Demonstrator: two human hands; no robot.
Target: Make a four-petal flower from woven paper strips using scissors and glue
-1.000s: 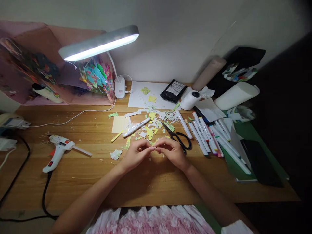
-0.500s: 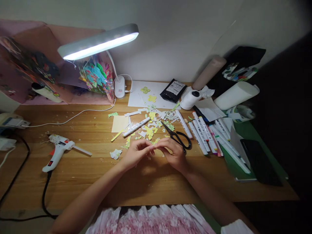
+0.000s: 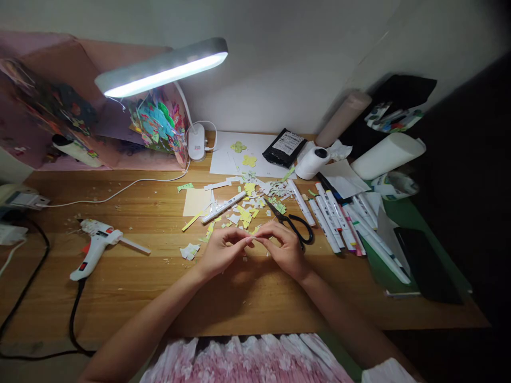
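Observation:
My left hand [image 3: 222,250] and my right hand [image 3: 281,247] meet fingertip to fingertip over the wooden desk [image 3: 159,287], just in front of a heap of yellow, green and white paper scraps [image 3: 247,205]. Both hands are pinched closed on something tiny between the fingertips that I cannot make out. Black scissors [image 3: 293,226] lie right behind my right hand. A white pen-like tool [image 3: 223,207] lies among the scraps.
A glue gun [image 3: 93,247] with a black cord lies at the left. Several white markers [image 3: 339,218] lie in a row at the right, beside a green mat [image 3: 403,223] and a dark phone [image 3: 425,266]. A lit desk lamp [image 3: 159,69] hangs above; a paper roll [image 3: 313,162] stands behind.
Both hands have shifted a little away from me toward the scraps and stay pinched together; the fingers have changed their hold slightly.

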